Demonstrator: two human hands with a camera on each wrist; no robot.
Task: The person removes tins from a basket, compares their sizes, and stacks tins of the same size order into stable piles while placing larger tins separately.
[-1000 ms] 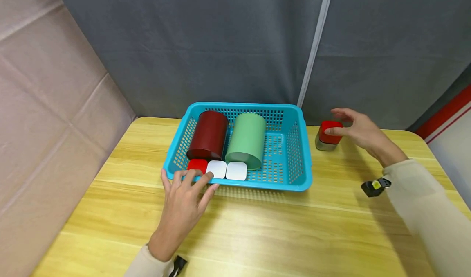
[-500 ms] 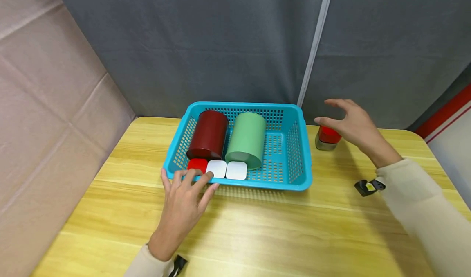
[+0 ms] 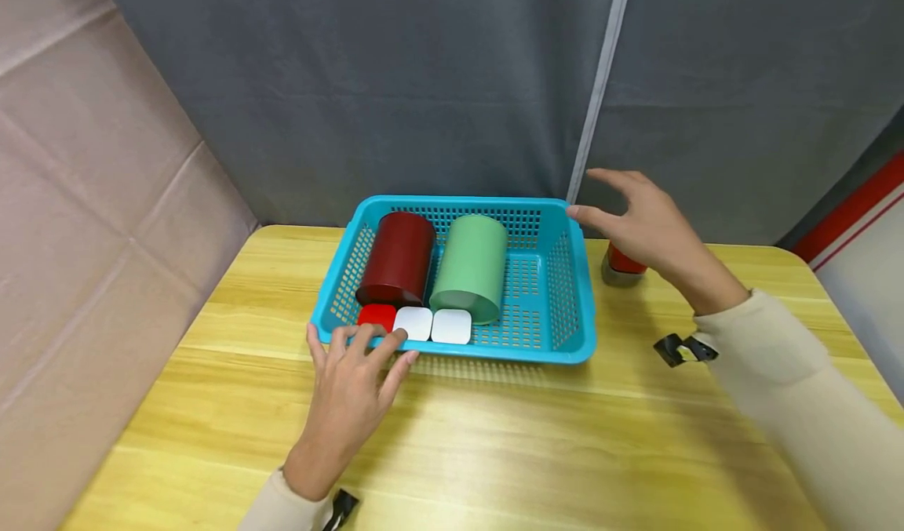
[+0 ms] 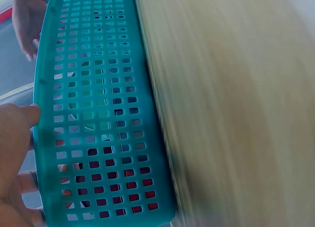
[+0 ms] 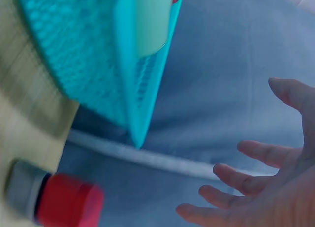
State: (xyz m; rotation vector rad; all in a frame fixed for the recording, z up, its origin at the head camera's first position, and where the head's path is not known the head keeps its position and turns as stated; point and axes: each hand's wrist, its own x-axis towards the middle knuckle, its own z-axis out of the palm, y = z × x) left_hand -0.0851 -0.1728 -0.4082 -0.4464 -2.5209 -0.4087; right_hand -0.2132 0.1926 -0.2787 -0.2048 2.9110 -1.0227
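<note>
Along the front edge of a blue plastic basket [image 3: 583,296], my left hand [image 3: 346,394] holds the rim, fingers over it and thumb at the outer side. Inside lie a dark red cylinder [image 3: 399,256] and a light green cylinder [image 3: 472,260]. In front of them sit a red square lid [image 3: 377,316] and two white square lids, one in the middle [image 3: 413,324] and one on the right [image 3: 451,326]. My right hand [image 3: 650,225] is raised near the basket's back right corner, fingers spread, holding nothing. Below it stands a red-lidded jar [image 5: 54,197], partly hidden in the head view.
The basket stands on a wooden table [image 3: 494,437], close to its back edge. A dark grey curtain [image 3: 395,84] hangs behind, and a pale cloth wall [image 3: 106,201] rises at the left. A red and white panel [image 3: 862,225] is at the right.
My right hand has let go of the red-lidded jar, risen and moved left toward the basket. The jar stays in its place. My left hand keeps its hold on the rim.
</note>
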